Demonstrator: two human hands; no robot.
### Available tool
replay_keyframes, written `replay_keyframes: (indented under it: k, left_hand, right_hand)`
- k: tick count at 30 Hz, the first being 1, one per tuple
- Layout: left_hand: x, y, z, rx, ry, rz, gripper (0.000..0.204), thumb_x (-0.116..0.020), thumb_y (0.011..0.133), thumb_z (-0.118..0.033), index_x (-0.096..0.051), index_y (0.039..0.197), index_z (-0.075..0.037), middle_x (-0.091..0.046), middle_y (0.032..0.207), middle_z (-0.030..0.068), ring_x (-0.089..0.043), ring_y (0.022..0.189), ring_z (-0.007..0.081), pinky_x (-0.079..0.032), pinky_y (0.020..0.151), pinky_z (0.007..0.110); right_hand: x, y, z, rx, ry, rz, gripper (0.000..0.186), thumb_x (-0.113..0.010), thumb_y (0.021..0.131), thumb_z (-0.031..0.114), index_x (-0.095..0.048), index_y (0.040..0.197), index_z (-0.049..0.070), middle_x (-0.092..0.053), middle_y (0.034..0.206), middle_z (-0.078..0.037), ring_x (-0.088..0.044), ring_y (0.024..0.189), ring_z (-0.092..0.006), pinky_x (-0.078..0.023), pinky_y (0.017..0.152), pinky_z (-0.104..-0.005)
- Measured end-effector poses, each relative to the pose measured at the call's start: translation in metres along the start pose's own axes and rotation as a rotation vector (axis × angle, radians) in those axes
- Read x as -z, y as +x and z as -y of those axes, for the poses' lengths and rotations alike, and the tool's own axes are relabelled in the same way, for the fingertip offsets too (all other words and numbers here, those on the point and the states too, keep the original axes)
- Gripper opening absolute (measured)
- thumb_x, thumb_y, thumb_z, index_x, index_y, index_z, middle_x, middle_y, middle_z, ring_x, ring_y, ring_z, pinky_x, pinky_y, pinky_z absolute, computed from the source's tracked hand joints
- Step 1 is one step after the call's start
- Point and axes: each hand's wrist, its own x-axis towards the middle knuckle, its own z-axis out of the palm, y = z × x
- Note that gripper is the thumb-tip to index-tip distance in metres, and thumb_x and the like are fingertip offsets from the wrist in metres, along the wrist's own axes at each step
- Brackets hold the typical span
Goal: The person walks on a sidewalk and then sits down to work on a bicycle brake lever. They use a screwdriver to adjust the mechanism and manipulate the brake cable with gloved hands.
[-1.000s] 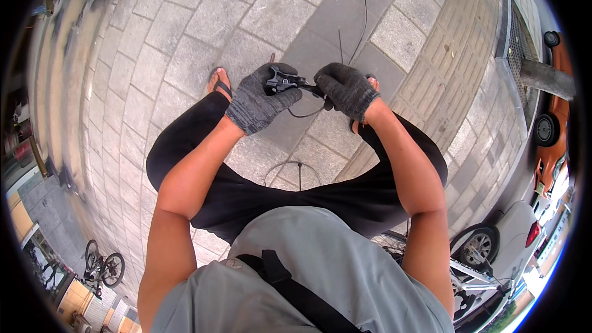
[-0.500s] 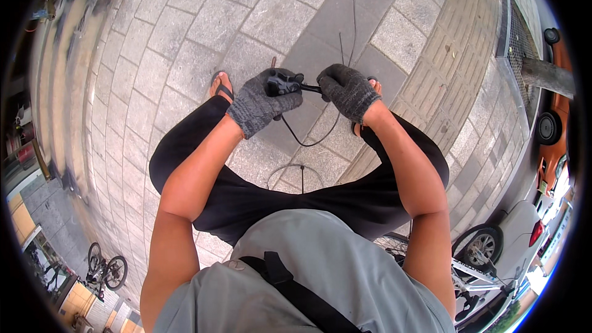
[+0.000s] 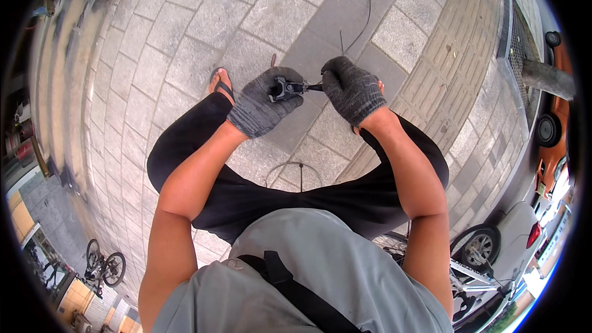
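Note:
My left hand (image 3: 265, 102), in a grey knitted glove, is closed around a black bicycle brake lever (image 3: 285, 89) whose clamp end shows between thumb and fingers. A short, thin brownish end (image 3: 273, 60) sticks out past that glove. My right hand (image 3: 353, 91), gloved alike, pinches the narrow black end (image 3: 314, 87) that runs out of the lever to the right. Its fingertips hide what exactly they grip. From behind the right glove a thin black cable (image 3: 369, 6) curves away over the paving, with a short straight end (image 3: 341, 40) beside it.
My sandalled foot (image 3: 222, 82) stands left of the hands; the other is mostly covered by the right glove. A thin ring with a stem (image 3: 301, 176) shows between my knees. Parked bicycles (image 3: 106, 266), a white bicycle frame (image 3: 475, 271), a tree trunk (image 3: 547, 78) and cars (image 3: 555, 117) lie around.
The lever has turned in my left hand, so its clamp side faces up more. The cable loop below the hands no longer shows. The far cable has shifted right.

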Motion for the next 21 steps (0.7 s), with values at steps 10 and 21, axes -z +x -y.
replay_keyframes:
  k: [10, 21]
  left_hand:
    - [-0.005, 0.001, 0.01, -0.04, 0.221, 0.015, 0.04, -0.081, 0.083, -0.007, -0.062, 0.118, -0.006, -0.067, 0.113, 0.006, -0.065, 0.105, 0.0165, -0.051, 0.095, 0.031]
    - [-0.007, 0.0, 0.001, 0.069, 0.15, 0.018, 0.042, -0.082, 0.083, -0.009, -0.062, 0.119, -0.006, -0.068, 0.111, 0.0057, -0.066, 0.101, 0.0147, -0.053, 0.091, 0.029]
  right_hand:
    - [0.018, 0.0, 0.015, -0.124, -0.247, 0.173, 0.023, -0.062, 0.094, 0.026, -0.065, 0.107, 0.007, -0.072, 0.088, -0.019, -0.07, 0.085, -0.0407, -0.054, 0.075, -0.0507]
    - [0.035, -0.004, 0.023, -0.186, -0.127, 0.148, 0.025, -0.062, 0.095, 0.033, -0.067, 0.111, 0.014, -0.074, 0.09, -0.014, -0.072, 0.087, -0.0362, -0.055, 0.077, -0.0477]
